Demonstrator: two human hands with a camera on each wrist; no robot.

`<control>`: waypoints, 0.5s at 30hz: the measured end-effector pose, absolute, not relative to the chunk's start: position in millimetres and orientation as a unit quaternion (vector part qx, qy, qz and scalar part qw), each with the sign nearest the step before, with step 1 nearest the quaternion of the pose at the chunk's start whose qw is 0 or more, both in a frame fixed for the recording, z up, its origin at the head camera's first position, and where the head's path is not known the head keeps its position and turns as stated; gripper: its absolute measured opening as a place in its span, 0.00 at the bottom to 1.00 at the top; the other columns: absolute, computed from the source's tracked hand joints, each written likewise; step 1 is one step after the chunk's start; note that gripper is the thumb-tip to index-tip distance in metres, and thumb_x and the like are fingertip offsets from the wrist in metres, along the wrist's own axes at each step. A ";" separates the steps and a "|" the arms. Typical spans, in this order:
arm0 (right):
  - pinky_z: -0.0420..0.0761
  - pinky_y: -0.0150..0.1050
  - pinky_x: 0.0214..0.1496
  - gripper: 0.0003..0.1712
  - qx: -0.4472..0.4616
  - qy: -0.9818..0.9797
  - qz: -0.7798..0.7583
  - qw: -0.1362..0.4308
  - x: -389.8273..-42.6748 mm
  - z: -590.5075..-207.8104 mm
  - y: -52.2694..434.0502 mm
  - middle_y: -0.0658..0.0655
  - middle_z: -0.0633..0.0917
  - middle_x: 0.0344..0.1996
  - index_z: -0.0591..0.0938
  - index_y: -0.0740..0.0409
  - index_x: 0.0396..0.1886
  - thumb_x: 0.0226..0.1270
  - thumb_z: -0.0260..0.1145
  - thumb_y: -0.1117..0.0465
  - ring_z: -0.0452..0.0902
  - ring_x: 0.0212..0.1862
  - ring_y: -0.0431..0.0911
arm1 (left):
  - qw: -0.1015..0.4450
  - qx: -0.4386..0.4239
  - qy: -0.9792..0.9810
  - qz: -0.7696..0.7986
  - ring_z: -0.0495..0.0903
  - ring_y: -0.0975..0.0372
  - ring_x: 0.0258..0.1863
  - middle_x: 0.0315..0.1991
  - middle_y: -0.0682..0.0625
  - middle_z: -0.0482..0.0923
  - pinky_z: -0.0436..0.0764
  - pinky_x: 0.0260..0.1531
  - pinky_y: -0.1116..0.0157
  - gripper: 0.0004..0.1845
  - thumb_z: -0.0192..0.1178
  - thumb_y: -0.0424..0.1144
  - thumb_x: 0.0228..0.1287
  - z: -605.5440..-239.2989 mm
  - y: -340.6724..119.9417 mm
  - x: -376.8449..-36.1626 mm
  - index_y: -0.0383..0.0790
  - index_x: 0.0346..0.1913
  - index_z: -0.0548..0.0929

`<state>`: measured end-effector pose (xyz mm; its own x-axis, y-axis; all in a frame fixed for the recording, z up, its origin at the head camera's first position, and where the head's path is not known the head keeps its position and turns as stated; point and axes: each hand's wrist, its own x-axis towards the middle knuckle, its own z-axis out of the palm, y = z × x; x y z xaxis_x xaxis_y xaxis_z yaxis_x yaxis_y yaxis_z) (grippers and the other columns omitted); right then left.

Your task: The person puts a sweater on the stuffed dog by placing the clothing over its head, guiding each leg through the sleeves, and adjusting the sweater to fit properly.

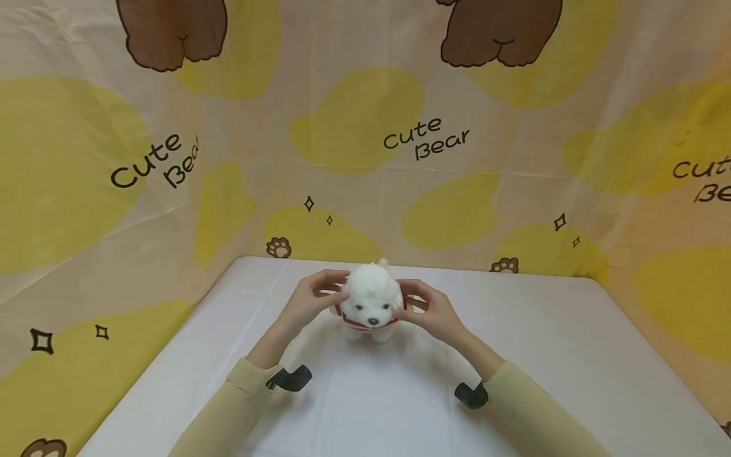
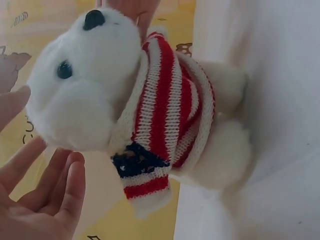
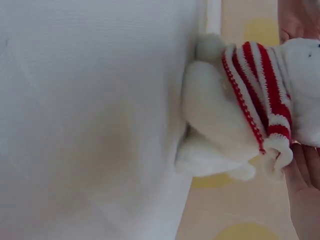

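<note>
A white plush dog (image 1: 374, 292) stands on the white table, facing me. Its knitted sweater (image 2: 165, 100) has red and white stripes and a dark blue patch. My left hand (image 1: 311, 298) is at one side of the dog's head, thumb tip against the fur. In the left wrist view its fingers (image 2: 72, 190) are loosely bent, with a gap to the plush. On the other side, my right hand (image 1: 431, 311) has its thumb by the cheek and its fingers behind the head. The right wrist view cuts off the fingertips of the right hand (image 3: 305, 187).
The table (image 1: 365, 406) is covered in white and ends at a patterned yellow and cream cloth (image 1: 354, 120) hung behind and at the sides. A black wrist piece (image 1: 291, 379) sits at my left cuff, and another black piece (image 1: 472, 395) at my right.
</note>
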<state>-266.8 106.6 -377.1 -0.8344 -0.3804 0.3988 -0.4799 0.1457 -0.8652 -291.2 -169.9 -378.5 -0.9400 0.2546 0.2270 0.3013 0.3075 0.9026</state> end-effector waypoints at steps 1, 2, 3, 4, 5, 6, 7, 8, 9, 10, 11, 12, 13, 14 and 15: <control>0.73 0.52 0.60 0.32 0.288 -0.759 0.582 0.041 -266.7 -378.1 106.6 0.66 0.79 0.54 0.73 0.67 0.58 0.52 0.72 0.71 0.73 0.59 0.59 | 0.015 -0.174 -0.807 -0.564 0.77 0.55 0.51 0.53 0.48 0.79 0.78 0.49 0.59 0.24 0.69 0.45 0.55 -378.8 -168.1 -291.9 0.51 0.57 0.78; 0.73 0.52 0.60 0.31 0.290 -0.761 0.579 0.040 -267.3 -379.5 106.4 0.66 0.79 0.54 0.74 0.67 0.58 0.51 0.72 0.71 0.73 0.58 0.59 | 0.008 -0.174 -0.805 -0.567 0.77 0.54 0.51 0.55 0.48 0.78 0.79 0.48 0.59 0.26 0.69 0.44 0.54 -379.6 -166.5 -292.4 0.51 0.58 0.78; 0.73 0.52 0.60 0.31 0.291 -0.762 0.577 0.040 -267.9 -380.7 106.3 0.66 0.79 0.53 0.74 0.66 0.57 0.51 0.72 0.71 0.73 0.58 0.59 | 0.003 -0.173 -0.804 -0.569 0.77 0.54 0.51 0.56 0.48 0.78 0.80 0.47 0.59 0.27 0.70 0.43 0.54 -380.2 -164.8 -292.8 0.51 0.59 0.77; 0.73 0.52 0.61 0.31 0.291 -0.763 0.575 0.039 -268.8 -381.9 106.2 0.66 0.79 0.53 0.74 0.66 0.57 0.51 0.73 0.71 0.73 0.58 0.58 | -0.001 -0.172 -0.805 -0.568 0.77 0.53 0.51 0.56 0.46 0.77 0.80 0.46 0.58 0.28 0.70 0.41 0.54 -379.0 -162.7 -291.9 0.50 0.59 0.77; 0.72 0.52 0.61 0.31 0.290 -0.765 0.574 0.038 -269.9 -383.2 106.0 0.65 0.79 0.53 0.74 0.66 0.57 0.51 0.73 0.71 0.73 0.58 0.58 | -0.005 -0.172 -0.805 -0.567 0.77 0.53 0.50 0.57 0.45 0.77 0.80 0.45 0.59 0.28 0.70 0.40 0.53 -376.3 -160.6 -289.5 0.49 0.60 0.76; 0.72 0.52 0.61 0.31 0.288 -0.767 0.572 0.038 -271.1 -384.5 105.9 0.65 0.80 0.53 0.75 0.65 0.56 0.50 0.73 0.71 0.73 0.58 0.58 | -0.009 -0.171 -0.806 -0.567 0.77 0.52 0.50 0.57 0.45 0.77 0.81 0.45 0.59 0.29 0.70 0.39 0.53 -373.1 -158.6 -286.6 0.48 0.60 0.76; 0.72 0.52 0.61 0.31 0.287 -0.769 0.570 0.039 -272.1 -385.9 105.9 0.65 0.80 0.53 0.75 0.66 0.56 0.50 0.73 0.71 0.73 0.58 0.58 | -0.011 -0.170 -0.807 -0.566 0.77 0.52 0.49 0.57 0.44 0.76 0.81 0.44 0.59 0.29 0.70 0.39 0.53 -369.7 -156.7 -283.5 0.47 0.60 0.75; 0.72 0.51 0.61 0.30 0.286 -0.771 0.568 0.039 -272.8 -386.9 105.8 0.65 0.80 0.53 0.75 0.66 0.56 0.50 0.73 0.71 0.73 0.59 0.58 | -0.014 -0.167 -0.808 -0.565 0.78 0.52 0.49 0.57 0.43 0.76 0.81 0.44 0.59 0.29 0.70 0.38 0.54 -366.1 -155.1 -280.3 0.46 0.60 0.75; 0.73 0.51 0.61 0.30 0.286 -0.773 0.565 0.040 -273.5 -387.7 105.8 0.66 0.79 0.53 0.75 0.66 0.55 0.50 0.73 0.71 0.73 0.59 0.58 | -0.013 -0.166 -0.810 -0.562 0.78 0.52 0.48 0.57 0.43 0.76 0.81 0.44 0.59 0.29 0.69 0.37 0.54 -362.2 -153.6 -277.1 0.45 0.60 0.75; 0.73 0.51 0.61 0.30 0.286 -0.776 0.561 0.041 -274.0 -388.3 105.6 0.66 0.79 0.53 0.75 0.66 0.55 0.50 0.73 0.71 0.73 0.59 0.58 | -0.013 -0.165 -0.811 -0.560 0.78 0.52 0.48 0.57 0.42 0.76 0.81 0.44 0.59 0.28 0.69 0.37 0.54 -358.2 -152.3 -273.8 0.45 0.60 0.75; 0.73 0.51 0.60 0.30 0.286 -0.779 0.557 0.043 -274.1 -388.6 105.4 0.66 0.79 0.53 0.75 0.66 0.55 0.50 0.73 0.71 0.73 0.59 0.58 | -0.011 -0.165 -0.811 -0.561 0.78 0.53 0.47 0.56 0.42 0.77 0.81 0.44 0.59 0.28 0.69 0.37 0.54 -355.9 -151.6 -271.6 0.45 0.60 0.75; 0.74 0.51 0.60 0.30 0.285 -0.782 0.552 0.045 -274.3 -388.7 105.1 0.66 0.79 0.53 0.75 0.66 0.55 0.50 0.73 0.71 0.73 0.59 0.58 | -0.011 -0.163 -0.811 -0.561 0.79 0.53 0.47 0.56 0.43 0.77 0.80 0.45 0.59 0.28 0.69 0.37 0.54 -354.9 -151.2 -270.7 0.45 0.60 0.76; 0.74 0.51 0.59 0.29 0.284 -0.784 0.550 0.046 -274.2 -388.5 104.9 0.66 0.79 0.53 0.76 0.67 0.55 0.50 0.73 0.71 0.73 0.59 0.58 | -0.010 -0.162 -0.812 -0.561 0.79 0.53 0.47 0.56 0.43 0.77 0.80 0.45 0.59 0.28 0.69 0.37 0.54 -354.4 -150.7 -270.3 0.45 0.60 0.76; 0.74 0.51 0.59 0.29 0.283 -0.786 0.548 0.048 -274.2 -388.1 104.7 0.66 0.79 0.53 0.76 0.67 0.55 0.51 0.73 0.71 0.73 0.59 0.58 | -0.010 -0.161 -0.812 -0.561 0.79 0.53 0.47 0.56 0.43 0.77 0.80 0.45 0.59 0.28 0.69 0.37 0.54 -354.3 -150.5 -270.3 0.45 0.60 0.76; 0.74 0.51 0.59 0.29 0.281 -0.786 0.548 0.048 -274.4 -388.0 104.4 0.66 0.79 0.53 0.76 0.67 0.55 0.51 0.72 0.71 0.73 0.59 0.59 | -0.009 -0.161 -0.811 -0.563 0.79 0.53 0.47 0.56 0.43 0.77 0.81 0.45 0.59 0.28 0.69 0.36 0.54 -354.2 -150.2 -270.4 0.45 0.60 0.76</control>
